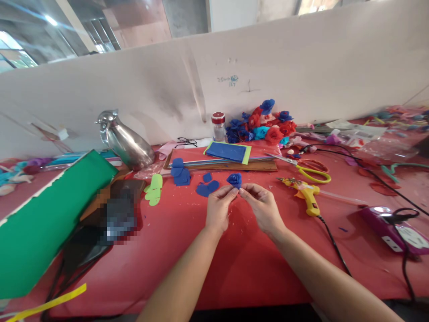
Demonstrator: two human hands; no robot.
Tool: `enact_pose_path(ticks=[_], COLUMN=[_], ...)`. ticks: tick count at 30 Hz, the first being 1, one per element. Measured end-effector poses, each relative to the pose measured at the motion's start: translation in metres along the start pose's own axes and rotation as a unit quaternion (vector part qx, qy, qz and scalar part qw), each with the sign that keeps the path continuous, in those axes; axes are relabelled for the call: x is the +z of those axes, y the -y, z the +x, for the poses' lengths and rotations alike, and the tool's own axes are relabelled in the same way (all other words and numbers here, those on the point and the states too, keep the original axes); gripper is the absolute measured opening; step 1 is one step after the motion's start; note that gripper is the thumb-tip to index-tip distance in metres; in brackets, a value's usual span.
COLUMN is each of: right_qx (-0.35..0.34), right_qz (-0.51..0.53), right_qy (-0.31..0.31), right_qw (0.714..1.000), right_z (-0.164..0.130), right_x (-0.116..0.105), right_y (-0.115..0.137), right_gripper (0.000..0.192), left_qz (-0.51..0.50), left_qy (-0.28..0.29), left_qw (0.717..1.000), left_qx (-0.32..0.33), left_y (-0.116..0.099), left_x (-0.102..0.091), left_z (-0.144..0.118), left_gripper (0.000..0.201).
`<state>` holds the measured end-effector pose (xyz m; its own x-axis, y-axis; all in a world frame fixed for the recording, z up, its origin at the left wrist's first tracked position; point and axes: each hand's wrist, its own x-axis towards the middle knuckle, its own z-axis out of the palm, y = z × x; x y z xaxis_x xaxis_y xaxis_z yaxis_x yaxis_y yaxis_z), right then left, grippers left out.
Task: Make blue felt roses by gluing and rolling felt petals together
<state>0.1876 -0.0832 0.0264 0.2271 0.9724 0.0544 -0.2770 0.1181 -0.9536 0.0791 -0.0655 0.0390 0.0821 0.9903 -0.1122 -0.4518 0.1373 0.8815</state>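
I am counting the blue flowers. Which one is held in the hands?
The single blue flower pinched between both hands' fingertips, apart from the flower pile by the wall.

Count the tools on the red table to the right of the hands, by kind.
Yellow-handled scissors: 1
Yellow hot glue gun: 1
Purple corded device: 1
Total: 3
Both the left hand and the right hand pinch a small blue foam rose.

On the red table there are two hands, one small blue flower held between them, one glue gun, one pair of yellow scissors, one silver jug, and one red-capped jar.
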Motion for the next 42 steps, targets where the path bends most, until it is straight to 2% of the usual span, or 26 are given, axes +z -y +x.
enact_pose_path(ticks=[5,12,20,26,32,37,39,42], right_qx=[-0.022,-0.044,-0.078,-0.068,-0.068,-0.134,-0.136,-0.117], right_qz=[-0.015,-0.043,-0.033,0.017,-0.059,-0.141,-0.146,-0.102], right_qy=[-0.008,-0.011,-0.011,-0.04,0.0,0.02,0.016,-0.004], right_qw=[1.0,0.998,0.996,0.997,0.996,0.981,0.98,0.988], right_z=[0.0,-0.001,-0.005,-0.004,-0.003,-0.003,-0.004,-0.004], right_x=[0.0,-0.001,0.0,0.002,0.0,-0.002,-0.004,-0.008], right_y=[-0.001,0.0,-0.001,-0.004,0.001,0.004,0.006,0.012], right_gripper=[0.022,0.019,0.012,0.013,0.012,0.006,0.006,0.007], left_qz=[0.059,0.12,0.135,0.159,0.149,0.194,0.216,0.237], left_qy=[0.022,0.013,0.033,0.055,0.036,0.043,0.051,0.05], left_qw=[0.997,0.986,0.978,0.976,0.978,0.963,0.955,0.945], left_qx=[0.051,0.119,0.153,0.14,0.141,0.18,0.198,0.221], left_y=[0.002,0.004,-0.001,-0.001,0.001,0.002,0.002,0.0], left_x=[-0.003,-0.007,-0.009,-0.008,-0.011,-0.014,-0.015,-0.015], left_z=[0.001,0.002,0.0,-0.001,0.002,0.006,0.006,0.005], left_gripper=[0.016,0.012,0.01,0.013,0.011,0.016,0.015,0.013])
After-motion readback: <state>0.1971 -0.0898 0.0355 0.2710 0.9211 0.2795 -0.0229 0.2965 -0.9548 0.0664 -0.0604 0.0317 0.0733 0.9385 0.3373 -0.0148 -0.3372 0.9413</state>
